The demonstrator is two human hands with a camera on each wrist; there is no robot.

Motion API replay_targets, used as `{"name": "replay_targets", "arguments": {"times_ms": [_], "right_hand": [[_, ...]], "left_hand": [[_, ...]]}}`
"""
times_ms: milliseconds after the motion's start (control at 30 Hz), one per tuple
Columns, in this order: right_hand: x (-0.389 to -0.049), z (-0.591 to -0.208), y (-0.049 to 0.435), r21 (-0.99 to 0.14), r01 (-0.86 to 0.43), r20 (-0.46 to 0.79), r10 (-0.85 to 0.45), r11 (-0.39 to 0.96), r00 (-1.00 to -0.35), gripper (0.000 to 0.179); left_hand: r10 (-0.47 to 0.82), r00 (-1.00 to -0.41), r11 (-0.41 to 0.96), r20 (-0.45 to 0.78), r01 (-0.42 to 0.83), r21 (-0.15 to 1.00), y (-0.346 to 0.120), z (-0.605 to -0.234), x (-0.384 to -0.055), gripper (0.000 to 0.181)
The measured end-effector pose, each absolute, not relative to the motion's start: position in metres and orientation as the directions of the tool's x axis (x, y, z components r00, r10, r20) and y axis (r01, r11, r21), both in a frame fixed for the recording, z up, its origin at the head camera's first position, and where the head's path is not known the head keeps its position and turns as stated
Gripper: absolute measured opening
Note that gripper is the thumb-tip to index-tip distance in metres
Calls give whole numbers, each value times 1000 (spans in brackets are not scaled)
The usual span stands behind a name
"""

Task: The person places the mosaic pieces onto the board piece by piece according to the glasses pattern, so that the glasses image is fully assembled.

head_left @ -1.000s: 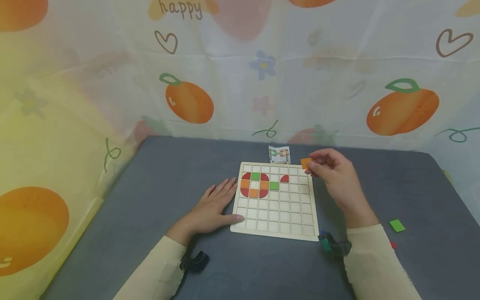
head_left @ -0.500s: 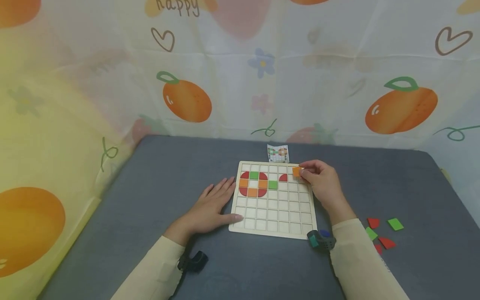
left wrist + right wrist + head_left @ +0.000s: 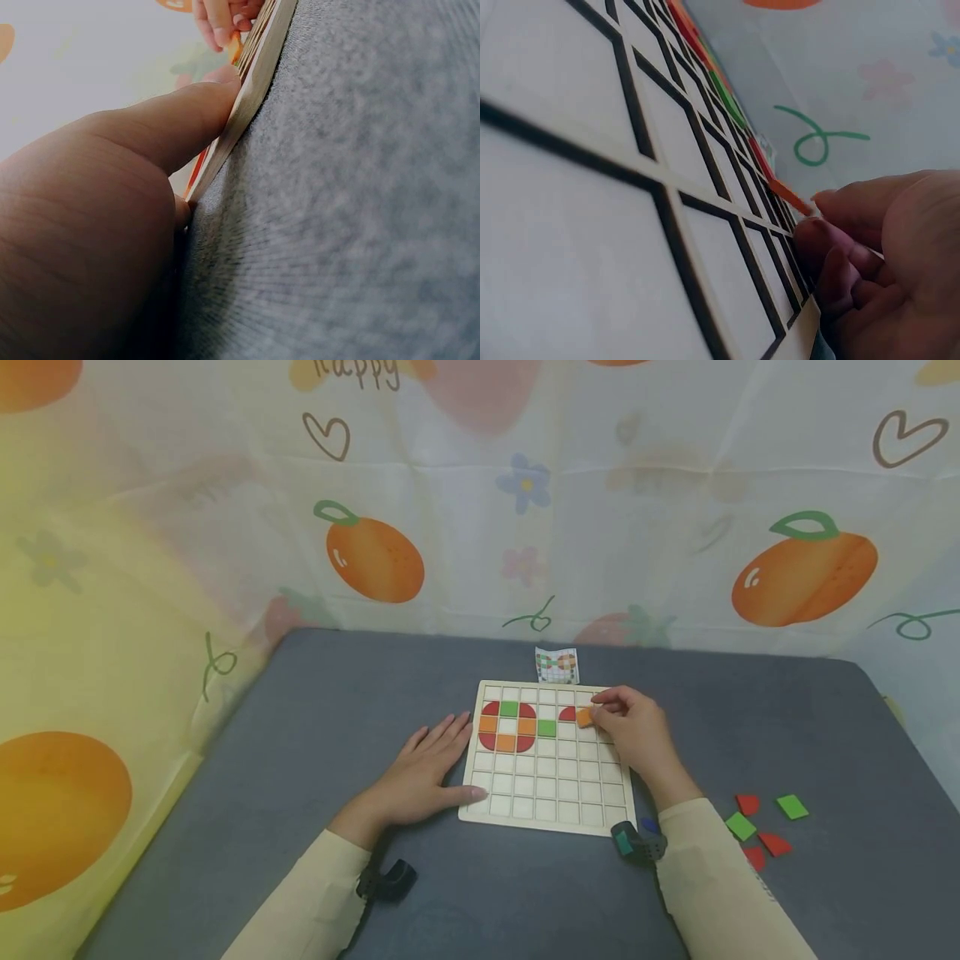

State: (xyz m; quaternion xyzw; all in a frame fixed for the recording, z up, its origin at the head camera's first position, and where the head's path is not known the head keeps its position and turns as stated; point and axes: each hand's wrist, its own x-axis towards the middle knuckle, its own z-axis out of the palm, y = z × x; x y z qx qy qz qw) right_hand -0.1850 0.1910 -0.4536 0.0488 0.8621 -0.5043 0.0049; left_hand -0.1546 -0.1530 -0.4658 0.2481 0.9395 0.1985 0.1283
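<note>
A pale wooden grid board [image 3: 525,787] lies on the grey table. Red, green and orange tiles fill a ring of cells at its upper left, with a green tile [image 3: 547,728] and a red quarter-round tile [image 3: 567,714] to the right of it. My right hand [image 3: 639,731] pinches an orange square tile [image 3: 584,717] between thumb and fingers, tilted at the cell just right of that red tile. In the right wrist view the orange tile [image 3: 790,196] has one edge down at the grid. My left hand [image 3: 420,777] rests with spread fingers along the board's left edge, its thumb over the rim.
A small printed pattern card [image 3: 557,667] sits just beyond the board's far edge. Several loose red and green tiles, among them a green tile [image 3: 792,807] and a red tile [image 3: 775,844], lie right of my right forearm. A printed cloth [image 3: 480,552] hangs behind the table.
My right hand has carried the orange tile left and down from the board's upper right corner to beside the red tile. The left hand has stayed in place.
</note>
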Motion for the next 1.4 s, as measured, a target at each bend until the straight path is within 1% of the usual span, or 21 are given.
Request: {"name": "replay_targets", "arguments": {"times_ms": [133,333,433,600,800,1033,1400], "right_hand": [[-185,-454,191,-863,80,-54,66,499,-996,28],[-187,-457,194,-803,-18,-25,-63,596,-998,34],[-188,-459,195,-775,-53,-9,-94,630,-996,31],[-187,-459,195,-755,-49,-5,-80,653,-997,25],[-185,-458,194,-751,-43,-6,-72,659,-997,24],[-185,-458,193,-748,-39,4,-54,663,-999,25],[-184,-457,193,-765,-49,12,-62,642,-998,29]], "left_hand": [[514,-846,802,-146,412,433,-153,-465,-155,110],[509,-847,807,-153,407,428,-153,-465,-155,110],[509,-847,806,-152,408,429,-152,-465,-155,109],[509,-847,807,-151,408,427,-152,-465,-155,109],[511,-846,805,-151,409,430,-152,-464,-154,109],[511,-847,805,-148,411,427,-152,-463,-154,109],[517,-844,796,-140,415,440,-153,-463,-153,108]]}}
